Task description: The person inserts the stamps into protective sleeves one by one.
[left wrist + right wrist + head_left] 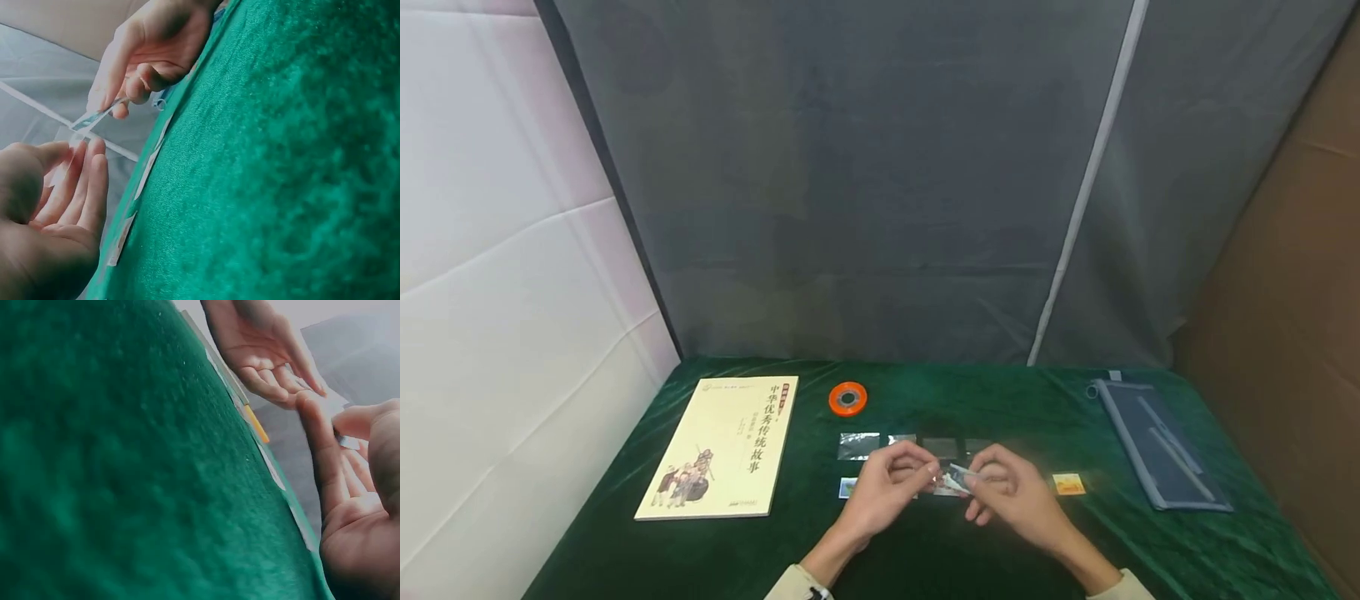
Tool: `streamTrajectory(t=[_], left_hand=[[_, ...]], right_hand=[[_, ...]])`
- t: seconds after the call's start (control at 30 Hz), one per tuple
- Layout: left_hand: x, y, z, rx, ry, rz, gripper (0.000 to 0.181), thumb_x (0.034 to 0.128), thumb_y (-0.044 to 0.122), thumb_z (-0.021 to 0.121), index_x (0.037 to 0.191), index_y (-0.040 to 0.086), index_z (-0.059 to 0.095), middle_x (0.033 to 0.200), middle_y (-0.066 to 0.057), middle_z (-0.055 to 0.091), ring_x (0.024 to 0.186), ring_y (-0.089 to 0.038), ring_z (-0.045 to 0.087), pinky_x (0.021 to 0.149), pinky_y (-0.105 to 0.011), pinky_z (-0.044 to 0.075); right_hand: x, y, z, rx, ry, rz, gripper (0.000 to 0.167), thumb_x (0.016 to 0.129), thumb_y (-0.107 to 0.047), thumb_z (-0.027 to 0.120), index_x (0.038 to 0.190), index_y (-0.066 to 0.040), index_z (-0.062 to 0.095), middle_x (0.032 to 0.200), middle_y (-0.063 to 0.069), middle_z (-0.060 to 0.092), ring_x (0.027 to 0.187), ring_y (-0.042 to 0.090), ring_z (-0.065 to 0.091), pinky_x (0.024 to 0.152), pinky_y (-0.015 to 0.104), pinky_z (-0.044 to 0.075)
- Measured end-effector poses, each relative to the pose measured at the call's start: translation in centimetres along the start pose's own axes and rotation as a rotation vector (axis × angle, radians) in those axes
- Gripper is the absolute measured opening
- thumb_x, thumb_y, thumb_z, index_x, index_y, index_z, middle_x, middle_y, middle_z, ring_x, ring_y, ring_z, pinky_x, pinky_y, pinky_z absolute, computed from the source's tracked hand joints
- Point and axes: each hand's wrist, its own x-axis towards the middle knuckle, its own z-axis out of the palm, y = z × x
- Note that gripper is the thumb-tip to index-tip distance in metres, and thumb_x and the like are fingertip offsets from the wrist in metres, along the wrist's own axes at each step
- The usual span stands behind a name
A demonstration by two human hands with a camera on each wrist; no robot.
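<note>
In the head view both hands meet over the middle of the green cloth. My left hand (883, 490) pinches a small clear plastic sleeve (60, 167) between thumb and fingers. Between the thumb and fingers of my right hand (1021, 502) is a small bluish stamp-like piece (958, 477), its end at the sleeve; whether it sits inside the sleeve, I cannot tell. On the cloth beyond the hands lie several clear sleeves (859, 446) in a row. A blue-green stamp (847, 487) lies left of the hands and an orange-yellow stamp (1069, 484) right. Other pieces are partly hidden under the hands.
A cream book (722, 450) lies at the left. An orange disc with a grey centre (847, 399) lies behind the sleeves. At the right is a blue zip pouch (1161, 446) with long thin items inside. A grey curtain (865, 192) stands behind the table.
</note>
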Motion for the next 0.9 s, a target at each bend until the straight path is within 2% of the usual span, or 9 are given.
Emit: streamTrajectory(t=[0.1, 0.2, 0.37, 0.53, 0.9], left_hand=[[0.0, -0.1, 0.0, -0.022, 0.008, -0.012, 0.025, 0.1025, 0.025, 0.078, 0.116, 0.003, 0.074, 0.107, -0.015, 0.084, 0.097, -0.024, 0.083, 0.087, -0.033, 0.067], [-0.1, -0.2, 0.1, -0.033, 0.023, -0.032, 0.026, 0.1015, 0.024, 0.079, 0.114, 0.001, 0.074, 0.106, -0.014, 0.084, 0.096, -0.024, 0.083, 0.085, -0.034, 0.068], [0.0, -0.2, 0.2, -0.041, 0.030, -0.043, 0.026, 0.1014, 0.020, 0.079, 0.112, -0.004, 0.074, 0.106, -0.016, 0.084, 0.096, -0.027, 0.083, 0.083, -0.037, 0.068], [0.0, -0.2, 0.2, -0.029, 0.020, -0.043, 0.030, 0.1025, 0.019, 0.077, 0.116, -0.007, 0.073, 0.106, -0.015, 0.084, 0.095, -0.025, 0.084, 0.084, -0.036, 0.068], [0.1, -0.4, 0.1, -0.035, 0.020, -0.048, 0.033, 0.1030, 0.025, 0.077, 0.115, -0.005, 0.075, 0.102, -0.015, 0.084, 0.095, -0.027, 0.084, 0.083, -0.036, 0.068]], right_hand=[[-0.2, 0.4, -0.1, 0.040, 0.047, 0.021, 0.018, 0.106, -0.009, 0.068, 0.119, 0.001, 0.061, 0.097, 0.029, 0.075, 0.072, 0.026, 0.079, 0.062, 0.050, 0.066], [-0.3, 0.7, -0.2, 0.068, 0.097, 0.014, 0.016, 0.106, -0.008, 0.069, 0.116, 0.003, 0.063, 0.095, 0.026, 0.077, 0.067, 0.024, 0.077, 0.056, 0.048, 0.065], [-0.2, 1.1, -0.4, 0.096, 0.131, -0.065, 0.011, 0.106, -0.003, 0.066, 0.112, 0.006, 0.063, 0.092, 0.029, 0.077, 0.060, 0.017, 0.073, 0.044, 0.042, 0.059], [-0.1, 1.3, -0.6, 0.102, 0.166, -0.096, 0.008, 0.105, -0.001, 0.067, 0.109, 0.005, 0.063, 0.087, 0.032, 0.074, 0.056, 0.011, 0.069, 0.041, 0.038, 0.056], [-0.2, 1.4, -0.6, 0.096, 0.149, -0.081, 0.006, 0.104, -0.002, 0.068, 0.108, 0.003, 0.065, 0.087, 0.030, 0.074, 0.056, 0.008, 0.068, 0.043, 0.035, 0.057]])
